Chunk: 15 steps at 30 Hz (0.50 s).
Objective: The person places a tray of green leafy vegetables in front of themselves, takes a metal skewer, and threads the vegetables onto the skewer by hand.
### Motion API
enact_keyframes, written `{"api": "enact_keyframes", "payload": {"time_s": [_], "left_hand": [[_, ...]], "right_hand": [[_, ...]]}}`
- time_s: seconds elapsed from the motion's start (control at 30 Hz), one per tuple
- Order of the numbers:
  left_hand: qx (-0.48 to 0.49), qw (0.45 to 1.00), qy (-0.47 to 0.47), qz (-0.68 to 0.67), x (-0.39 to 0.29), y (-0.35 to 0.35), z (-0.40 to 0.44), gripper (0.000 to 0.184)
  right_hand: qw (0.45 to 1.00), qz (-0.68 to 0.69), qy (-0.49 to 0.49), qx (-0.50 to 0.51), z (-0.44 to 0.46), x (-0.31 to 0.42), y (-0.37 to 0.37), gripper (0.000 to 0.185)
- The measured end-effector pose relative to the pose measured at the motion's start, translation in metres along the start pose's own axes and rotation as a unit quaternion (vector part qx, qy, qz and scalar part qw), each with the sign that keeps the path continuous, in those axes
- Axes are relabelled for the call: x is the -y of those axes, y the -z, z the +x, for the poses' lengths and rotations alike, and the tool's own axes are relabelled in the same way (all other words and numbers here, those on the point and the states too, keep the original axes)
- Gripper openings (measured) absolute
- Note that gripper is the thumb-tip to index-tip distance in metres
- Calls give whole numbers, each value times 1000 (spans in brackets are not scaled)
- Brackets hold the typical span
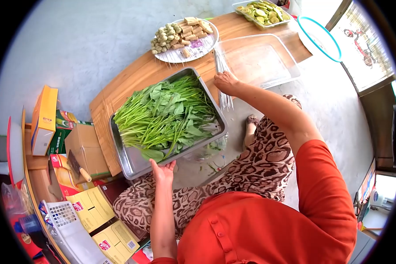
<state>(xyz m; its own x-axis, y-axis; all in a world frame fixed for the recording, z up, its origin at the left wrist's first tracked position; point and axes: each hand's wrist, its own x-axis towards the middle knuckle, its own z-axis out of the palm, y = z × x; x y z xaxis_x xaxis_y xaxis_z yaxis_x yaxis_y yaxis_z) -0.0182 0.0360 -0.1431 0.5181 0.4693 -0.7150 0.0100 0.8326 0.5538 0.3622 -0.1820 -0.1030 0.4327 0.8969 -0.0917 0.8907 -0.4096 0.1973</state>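
A metal tray (pixel 132 163) full of leafy greens (pixel 167 112) lies tilted across the wooden board's front edge. My left hand (pixel 163 172) is at the tray's near edge, fingers apart, fingertips at the rim beside a loose leaf. My right hand (pixel 226 82) is closed over a bundle of thin skewers (pixel 221 61), between the tray and a clear plastic container (pixel 259 59). Its fingertips are partly hidden, but the fingers look pressed onto the skewers.
Behind stands a plate (pixel 198 49) of rolled pieces on skewers. A container of green slices (pixel 264 13) is at the back right. Boxes, a knife (pixel 79 166) and a white basket (pixel 70 224) sit at the left. A teal hoop (pixel 320 38) is at the right.
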Motion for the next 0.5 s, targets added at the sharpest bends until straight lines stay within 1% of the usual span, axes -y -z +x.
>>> {"api": "enact_keyframes", "payload": {"time_s": [0.07, 0.1, 0.17, 0.2, 0.27, 0.33, 0.37, 0.4, 0.5], "left_hand": [[-2, 1000, 10, -13, 3, -3, 7, 65], [-11, 1000, 14, -17, 4, -2, 11, 64], [-4, 1000, 8, -22, 5, 2, 21, 64], [2, 1000, 4, -21, 7, 6, 25, 64], [30, 999, -18, -38, 11, 8, 31, 63], [23, 998, -20, -54, 12, 3, 32, 62], [19, 998, -16, -52, 12, 4, 33, 62], [16, 999, -14, -50, 12, 4, 34, 62], [16, 998, -17, -56, 8, 0, 25, 61]], "right_hand": [[996, 72, -28, -36, -5, 4, 3, 14], [997, 70, -24, -35, -9, 8, 8, 14], [987, 122, -38, -96, -21, 15, 22, 13], [988, 123, -31, -91, -27, 17, 33, 13], [975, 177, -77, -108, -41, 30, 52, 13], [964, 197, -68, -165, -47, 39, 54, 15], [953, 231, -85, -177, -53, 48, 59, 17], [953, 241, -98, -158, -57, 56, 68, 18], [945, 280, -93, -140, -65, 72, 78, 20]]}}
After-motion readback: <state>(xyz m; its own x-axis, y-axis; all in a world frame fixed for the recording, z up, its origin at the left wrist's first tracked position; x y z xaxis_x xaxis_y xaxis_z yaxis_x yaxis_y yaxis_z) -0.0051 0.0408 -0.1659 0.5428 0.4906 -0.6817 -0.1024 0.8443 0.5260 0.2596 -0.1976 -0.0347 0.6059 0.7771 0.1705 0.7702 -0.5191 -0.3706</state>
